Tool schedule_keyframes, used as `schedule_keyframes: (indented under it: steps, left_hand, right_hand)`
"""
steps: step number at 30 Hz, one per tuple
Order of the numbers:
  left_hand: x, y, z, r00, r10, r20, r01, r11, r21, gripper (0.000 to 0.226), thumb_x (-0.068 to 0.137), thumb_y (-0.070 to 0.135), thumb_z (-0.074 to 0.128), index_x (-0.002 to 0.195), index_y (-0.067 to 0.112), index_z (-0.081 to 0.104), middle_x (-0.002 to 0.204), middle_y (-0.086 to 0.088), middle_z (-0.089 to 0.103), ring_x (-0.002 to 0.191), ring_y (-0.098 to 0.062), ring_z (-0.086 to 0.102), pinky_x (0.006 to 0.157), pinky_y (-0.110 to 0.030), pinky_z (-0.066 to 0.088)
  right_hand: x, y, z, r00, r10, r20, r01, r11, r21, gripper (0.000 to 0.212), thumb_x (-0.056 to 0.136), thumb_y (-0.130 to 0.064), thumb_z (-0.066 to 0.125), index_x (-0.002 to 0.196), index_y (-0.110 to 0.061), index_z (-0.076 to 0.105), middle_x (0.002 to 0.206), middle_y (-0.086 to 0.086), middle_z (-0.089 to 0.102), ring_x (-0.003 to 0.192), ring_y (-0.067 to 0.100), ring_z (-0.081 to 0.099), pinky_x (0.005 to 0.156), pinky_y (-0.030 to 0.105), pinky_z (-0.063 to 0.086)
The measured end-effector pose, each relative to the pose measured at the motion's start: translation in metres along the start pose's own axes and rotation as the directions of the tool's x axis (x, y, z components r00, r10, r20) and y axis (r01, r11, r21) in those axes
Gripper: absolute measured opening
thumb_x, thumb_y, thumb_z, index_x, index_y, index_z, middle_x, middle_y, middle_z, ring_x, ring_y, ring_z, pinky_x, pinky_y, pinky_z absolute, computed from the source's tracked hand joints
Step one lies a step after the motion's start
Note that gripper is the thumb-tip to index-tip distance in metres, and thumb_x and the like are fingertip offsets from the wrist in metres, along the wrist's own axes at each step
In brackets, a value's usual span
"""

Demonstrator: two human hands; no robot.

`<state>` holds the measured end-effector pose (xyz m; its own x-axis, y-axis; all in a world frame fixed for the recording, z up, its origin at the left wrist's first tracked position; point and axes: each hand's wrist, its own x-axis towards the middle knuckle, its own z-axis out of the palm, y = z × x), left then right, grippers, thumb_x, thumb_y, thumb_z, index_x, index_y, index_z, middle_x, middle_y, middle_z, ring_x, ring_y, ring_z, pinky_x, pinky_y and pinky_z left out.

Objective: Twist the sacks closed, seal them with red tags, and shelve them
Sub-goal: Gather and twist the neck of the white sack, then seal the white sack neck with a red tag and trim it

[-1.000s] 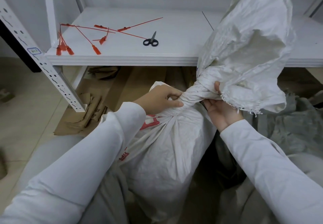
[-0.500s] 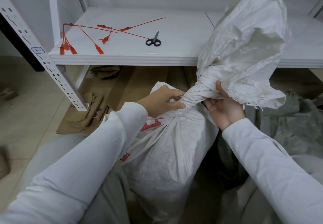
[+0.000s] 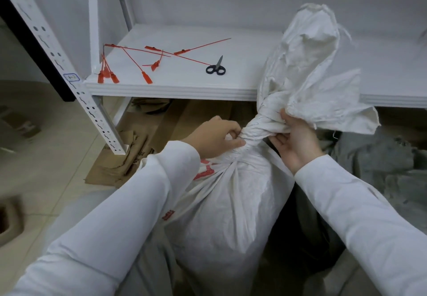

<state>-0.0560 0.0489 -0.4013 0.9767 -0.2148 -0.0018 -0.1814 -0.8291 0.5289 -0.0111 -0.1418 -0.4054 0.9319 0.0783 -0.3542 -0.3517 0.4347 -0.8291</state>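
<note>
A full white woven sack [image 3: 231,203] with red print stands on the floor in front of me. Its neck [image 3: 258,129] is twisted into a tight rope, and the loose top [image 3: 307,64] flares upward to the right. My left hand [image 3: 215,138] grips the lower end of the twist. My right hand [image 3: 293,138] holds the upper end of the twist from below, thumb over the cloth. Several red tags [image 3: 129,64] lie scattered on the left part of the white shelf [image 3: 175,88].
Black scissors [image 3: 216,68] lie on the shelf near the tags. A perforated shelf upright [image 3: 69,80] slants at the left. Flattened cardboard [image 3: 129,157] covers the floor under the shelf. Grey sacks [image 3: 381,168] are heaped at the right.
The sack's loose top has swung up and narrowed as the twist tightened. My right hand shifted slightly on the neck. My view has tilted down a little.
</note>
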Motion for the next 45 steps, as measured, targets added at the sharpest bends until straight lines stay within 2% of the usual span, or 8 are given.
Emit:
schedule_keyframes:
  steps: [3, 7, 15, 20, 27, 35, 41, 45]
  left_hand:
    - [0.002, -0.009, -0.022, 0.999, -0.041, 0.029, 0.045, 0.992, -0.121, 0.023, 0.091, 0.034, 0.061, 0.109, 0.02, 0.065, 0.096, 0.015, 0.062, 0.094, -0.006, 0.055, 0.087, -0.028, 0.046]
    - [0.01, -0.026, -0.048, 0.981, -0.184, -0.057, 0.16, 0.941, -0.298, 0.021, 0.09, 0.016, 0.059, 0.109, 0.015, 0.067, 0.104, 0.005, 0.066, 0.097, -0.009, 0.06, 0.087, -0.025, 0.048]
    - [0.03, -0.116, -0.078, 0.761, -0.343, -0.551, 0.498, 0.853, 0.156, 0.042, 0.09, 0.017, 0.06, 0.13, 0.009, 0.05, 0.134, -0.013, 0.049, 0.123, -0.03, 0.047, 0.103, -0.04, 0.042]
    - [0.035, -0.162, -0.082, 0.787, -0.346, -0.511, 0.546, 0.775, 0.317, 0.04, 0.091, 0.013, 0.057, 0.129, 0.005, 0.045, 0.133, -0.017, 0.048, 0.124, -0.033, 0.045, 0.108, -0.044, 0.039]
    - [0.039, -0.167, -0.088, 0.783, -0.313, -0.537, 0.509, 0.819, 0.265, 0.032, 0.092, 0.005, 0.056, 0.124, 0.007, 0.053, 0.117, -0.015, 0.059, 0.103, -0.03, 0.058, 0.095, -0.038, 0.047]
    - [0.046, -0.177, -0.083, 0.793, -0.272, -0.545, 0.519, 0.77, 0.371, 0.043, 0.094, 0.019, 0.059, 0.135, 0.011, 0.046, 0.14, -0.017, 0.043, 0.13, -0.034, 0.04, 0.109, -0.044, 0.036]
    - [0.049, -0.171, -0.08, 0.824, -0.277, -0.495, 0.503, 0.76, 0.411, 0.025, 0.091, 0.009, 0.06, 0.115, 0.007, 0.057, 0.111, -0.015, 0.057, 0.101, -0.029, 0.055, 0.092, -0.039, 0.049]
    - [0.049, -0.167, -0.084, 0.809, -0.238, -0.537, 0.501, 0.756, 0.42, 0.019, 0.092, 0.006, 0.059, 0.111, 0.006, 0.061, 0.103, -0.016, 0.06, 0.093, -0.028, 0.057, 0.088, -0.038, 0.05]
  right_hand:
    - [-0.002, -0.006, 0.033, 0.995, -0.066, -0.077, 0.056, 0.99, -0.126, 0.034, 0.093, -0.024, 0.059, 0.119, -0.003, 0.06, 0.106, 0.029, 0.063, 0.081, 0.013, 0.063, 0.066, 0.025, 0.051]
    - [0.004, -0.009, 0.067, 0.98, -0.141, -0.143, 0.096, 0.954, -0.282, 0.021, 0.078, -0.03, 0.072, 0.093, -0.018, 0.063, 0.1, 0.007, 0.07, 0.087, 0.021, 0.07, 0.061, 0.03, 0.055]
    - [0.013, -0.014, 0.11, 0.976, -0.192, -0.101, 0.119, 0.865, -0.488, 0.06, 0.054, -0.047, 0.075, 0.104, -0.017, 0.063, 0.106, 0.005, 0.068, 0.091, 0.023, 0.067, 0.071, 0.043, 0.061]
    - [0.023, -0.006, 0.117, 0.978, -0.186, -0.092, 0.116, 0.855, -0.505, 0.044, 0.075, -0.035, 0.076, 0.108, -0.013, 0.058, 0.11, 0.007, 0.064, 0.085, 0.019, 0.064, 0.039, 0.023, 0.048]
    - [0.029, -0.003, 0.122, 0.982, -0.165, -0.09, 0.09, 0.834, -0.545, 0.048, 0.075, -0.035, 0.076, 0.111, -0.009, 0.059, 0.112, 0.011, 0.063, 0.09, 0.024, 0.065, 0.037, 0.023, 0.048]
    - [0.034, 0.002, 0.12, 0.982, -0.162, -0.095, 0.092, 0.857, -0.507, 0.055, 0.069, -0.037, 0.078, 0.113, -0.008, 0.061, 0.113, 0.012, 0.064, 0.092, 0.028, 0.066, 0.044, 0.029, 0.053]
    - [0.031, 0.003, 0.122, 0.977, -0.184, -0.111, 0.098, 0.842, -0.53, 0.044, 0.079, -0.034, 0.075, 0.111, -0.011, 0.057, 0.11, 0.004, 0.06, 0.076, 0.01, 0.056, 0.032, 0.015, 0.041]
    - [0.029, 0.003, 0.122, 0.978, -0.176, -0.114, 0.092, 0.848, -0.522, 0.036, 0.078, -0.034, 0.075, 0.1, -0.016, 0.053, 0.108, 0.004, 0.06, 0.079, 0.013, 0.058, 0.04, 0.021, 0.049]
